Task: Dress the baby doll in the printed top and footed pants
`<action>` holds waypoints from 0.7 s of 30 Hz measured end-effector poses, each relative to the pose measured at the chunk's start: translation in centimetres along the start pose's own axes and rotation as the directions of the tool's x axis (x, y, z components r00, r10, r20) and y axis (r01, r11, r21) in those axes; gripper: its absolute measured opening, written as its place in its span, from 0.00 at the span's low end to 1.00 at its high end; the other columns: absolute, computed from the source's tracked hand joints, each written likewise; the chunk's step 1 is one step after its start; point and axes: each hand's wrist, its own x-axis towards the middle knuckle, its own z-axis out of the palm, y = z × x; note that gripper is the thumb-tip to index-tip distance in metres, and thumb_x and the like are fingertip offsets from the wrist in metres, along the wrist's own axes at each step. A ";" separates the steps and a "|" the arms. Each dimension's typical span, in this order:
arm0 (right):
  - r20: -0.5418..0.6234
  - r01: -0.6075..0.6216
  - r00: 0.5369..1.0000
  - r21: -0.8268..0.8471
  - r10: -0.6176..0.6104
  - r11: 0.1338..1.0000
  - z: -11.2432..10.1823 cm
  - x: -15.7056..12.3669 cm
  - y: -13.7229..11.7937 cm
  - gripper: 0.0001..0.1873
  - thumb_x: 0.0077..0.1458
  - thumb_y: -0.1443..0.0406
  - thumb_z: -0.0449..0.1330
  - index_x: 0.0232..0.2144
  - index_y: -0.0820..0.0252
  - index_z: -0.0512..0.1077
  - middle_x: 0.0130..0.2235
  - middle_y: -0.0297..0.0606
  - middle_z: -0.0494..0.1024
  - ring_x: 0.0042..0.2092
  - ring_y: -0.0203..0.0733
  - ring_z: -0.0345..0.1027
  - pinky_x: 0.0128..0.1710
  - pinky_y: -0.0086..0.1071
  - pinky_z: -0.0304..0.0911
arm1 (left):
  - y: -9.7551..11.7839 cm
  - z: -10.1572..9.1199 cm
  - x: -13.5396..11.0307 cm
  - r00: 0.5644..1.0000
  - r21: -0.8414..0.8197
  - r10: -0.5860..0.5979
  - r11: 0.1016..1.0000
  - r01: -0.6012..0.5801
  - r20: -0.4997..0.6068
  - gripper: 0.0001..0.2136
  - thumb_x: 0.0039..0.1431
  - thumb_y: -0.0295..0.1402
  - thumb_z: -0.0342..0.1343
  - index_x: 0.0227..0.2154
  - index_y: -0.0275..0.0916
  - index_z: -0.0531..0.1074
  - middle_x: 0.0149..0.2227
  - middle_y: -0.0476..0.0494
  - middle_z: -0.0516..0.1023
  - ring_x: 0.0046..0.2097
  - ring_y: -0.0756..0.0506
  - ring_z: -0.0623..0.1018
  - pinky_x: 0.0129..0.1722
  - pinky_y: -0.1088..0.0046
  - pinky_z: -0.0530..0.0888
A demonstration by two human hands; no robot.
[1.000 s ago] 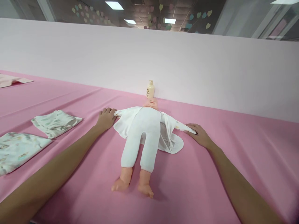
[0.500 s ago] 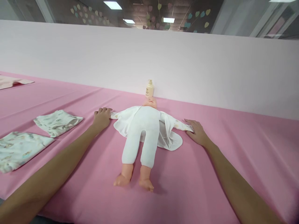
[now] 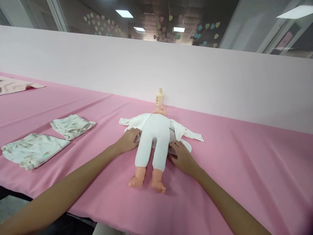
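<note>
A baby doll (image 3: 156, 130) with a white cloth body lies on its back, feet toward me. Its arms are in the sleeves of a white baby shirt (image 3: 184, 131), which is spread open beneath it. Beside the doll's hip on the left, my left hand (image 3: 129, 139) has its fingers curled on the shirt's lower edge. My right hand (image 3: 183, 157) is bent over the other lower flap, close to the doll's thigh. Both sets of fingertips are partly hidden by the cloth and the doll. Each sleeve lies stretched outward, untouched.
A pump bottle (image 3: 159, 97) stands behind the doll's head against the white wall (image 3: 220, 81). Two folded printed garments (image 3: 35, 149) lie at left on the pink sheet (image 3: 220, 202). A pale pink cloth (image 3: 19, 85) is at the far left. The table's front edge runs below.
Both hands have left the sleeve ends and moved inward and toward me, to the shirt's lower flaps beside the doll's hips. The camera view has shifted slightly.
</note>
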 end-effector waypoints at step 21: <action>0.057 0.072 0.995 0.084 -0.077 0.994 -0.1 -0.1 0.9 0.11 0.64 0.61 0.62 0.48 0.52 0.77 0.46 0.42 0.79 0.48 0.53 0.70 0.49 0.47 0.66 | 2.7 1.6 0.7 0.998 -0.112 0.004 0.994 0.003 0.066 0.11 0.64 0.37 0.48 0.35 0.43 0.75 0.36 0.42 0.78 0.41 0.37 0.74 0.43 0.56 0.71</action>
